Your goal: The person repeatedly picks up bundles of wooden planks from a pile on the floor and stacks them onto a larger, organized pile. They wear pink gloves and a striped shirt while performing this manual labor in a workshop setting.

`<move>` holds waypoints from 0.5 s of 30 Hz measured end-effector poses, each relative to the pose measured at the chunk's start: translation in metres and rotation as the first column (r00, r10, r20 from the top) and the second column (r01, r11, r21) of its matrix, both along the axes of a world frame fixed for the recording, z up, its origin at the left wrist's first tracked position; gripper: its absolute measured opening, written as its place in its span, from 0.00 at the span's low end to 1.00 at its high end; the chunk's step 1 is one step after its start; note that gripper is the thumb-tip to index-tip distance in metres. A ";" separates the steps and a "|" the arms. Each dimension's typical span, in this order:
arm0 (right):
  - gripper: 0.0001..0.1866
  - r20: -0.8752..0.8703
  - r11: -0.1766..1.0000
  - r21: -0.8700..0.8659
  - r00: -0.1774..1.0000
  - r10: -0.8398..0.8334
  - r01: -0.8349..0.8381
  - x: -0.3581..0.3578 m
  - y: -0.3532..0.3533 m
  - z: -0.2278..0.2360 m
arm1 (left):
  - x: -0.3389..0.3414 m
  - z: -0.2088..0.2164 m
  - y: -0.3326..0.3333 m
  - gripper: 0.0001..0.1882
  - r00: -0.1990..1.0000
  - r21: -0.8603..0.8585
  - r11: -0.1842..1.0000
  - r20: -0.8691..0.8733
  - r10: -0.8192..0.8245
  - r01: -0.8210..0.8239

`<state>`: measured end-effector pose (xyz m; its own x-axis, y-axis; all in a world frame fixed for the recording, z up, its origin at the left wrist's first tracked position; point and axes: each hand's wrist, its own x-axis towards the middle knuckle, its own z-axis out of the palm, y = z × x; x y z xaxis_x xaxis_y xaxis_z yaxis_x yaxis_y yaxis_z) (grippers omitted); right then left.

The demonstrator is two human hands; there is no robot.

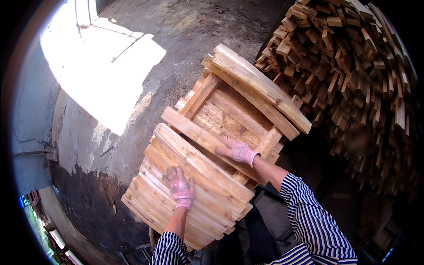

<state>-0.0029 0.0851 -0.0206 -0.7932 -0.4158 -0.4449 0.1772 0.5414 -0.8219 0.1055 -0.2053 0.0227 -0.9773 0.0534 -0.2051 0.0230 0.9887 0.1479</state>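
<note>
Board row (212,190), pale wooden boards side by side, is the landmark; it lies across the near part of a wooden frame (201,96), whose rails run out past the row's upper-right edge. Left hand (180,189), pink glove, lies flat on top of the board row, fingers spread, holding nothing. Right hand (238,151), same kind of glove, is on a loose board (196,128) just beside the row's upper-right edge, dark gap between at its upper-left part; fingers lie over its upper face, thumb side unclear, can't tell if it's gripped. End boards (258,81), a pair, sit farther up-right of the row, across the frame's far end. Woodpile (335,70), cut pieces, is well apart, up-right of the row. Sunlit patch (101,70) is up-left of the row. Striped sleeves (316,221) come in below it.
</note>
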 end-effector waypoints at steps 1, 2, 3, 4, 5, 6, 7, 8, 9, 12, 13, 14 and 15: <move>0.43 -0.147 0.999 0.041 0.989 0.025 -0.020 0.014 -0.009 -0.019 | -0.004 0.000 0.006 0.40 1.000 0.009 1.000 0.010 -0.003 0.002; 0.43 -0.130 0.989 0.111 0.985 0.112 -0.098 0.019 -0.020 -0.025 | 0.000 0.000 0.005 0.40 1.000 -0.006 1.000 0.007 -0.003 0.003; 0.44 -0.043 0.958 0.202 0.976 0.215 -0.202 0.008 -0.028 0.004 | 0.012 -0.004 -0.003 0.40 1.000 -0.031 0.999 0.005 0.018 -0.017; 0.45 0.044 0.903 0.295 0.949 0.313 -0.312 -0.007 -0.031 0.041 | 0.015 -0.007 -0.009 0.41 1.000 -0.046 0.999 -0.006 0.028 -0.028; 0.46 -0.173 0.862 0.494 0.959 0.224 -0.113 -0.026 -0.016 0.040 | 0.008 -0.006 -0.005 0.41 1.000 -0.017 1.000 -0.010 0.019 -0.019; 0.47 -0.386 0.778 0.618 0.905 0.179 0.110 -0.041 0.000 0.035 | 0.007 -0.004 -0.003 0.41 1.000 0.001 1.000 -0.004 0.019 -0.019; 0.45 -0.635 0.697 0.591 0.768 0.090 0.407 -0.065 0.025 0.043 | 0.008 -0.002 -0.003 0.41 1.000 0.016 1.000 0.009 0.025 -0.025; 0.41 -0.584 0.573 0.691 0.808 0.083 0.441 -0.092 0.046 0.069 | 0.010 -0.002 -0.006 0.41 0.999 0.012 0.999 0.022 0.031 -0.031; 0.38 -0.579 0.548 0.686 0.815 0.011 0.479 -0.116 0.084 0.066 | 0.003 -0.002 0.000 0.41 1.000 0.028 1.000 0.026 0.014 -0.014; 0.36 -0.416 0.654 0.682 0.909 -0.023 0.328 -0.146 0.134 0.072 | 0.001 -0.004 0.000 0.42 0.999 0.021 1.000 0.032 0.008 -0.009; 0.36 -0.427 0.640 0.700 0.904 0.021 0.316 -0.147 0.130 0.077 | 0.003 -0.004 -0.002 0.42 0.999 0.013 1.000 0.033 0.011 -0.011; 0.36 -0.487 0.625 0.693 0.873 0.037 0.360 -0.146 0.126 0.078 | 0.001 -0.001 0.000 0.42 0.999 0.021 1.000 0.048 0.019 -0.020; 0.36 -0.542 0.613 0.681 0.839 0.054 0.401 -0.143 0.114 0.081 | 0.001 0.002 0.000 0.42 0.997 0.026 0.999 0.065 0.029 -0.031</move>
<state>-0.1456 0.1987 0.0603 -0.9959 0.0534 -0.0724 0.0626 0.9893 -0.1318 0.1063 -0.2050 0.0247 -0.9634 0.0304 -0.2664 -0.0173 0.9844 0.1750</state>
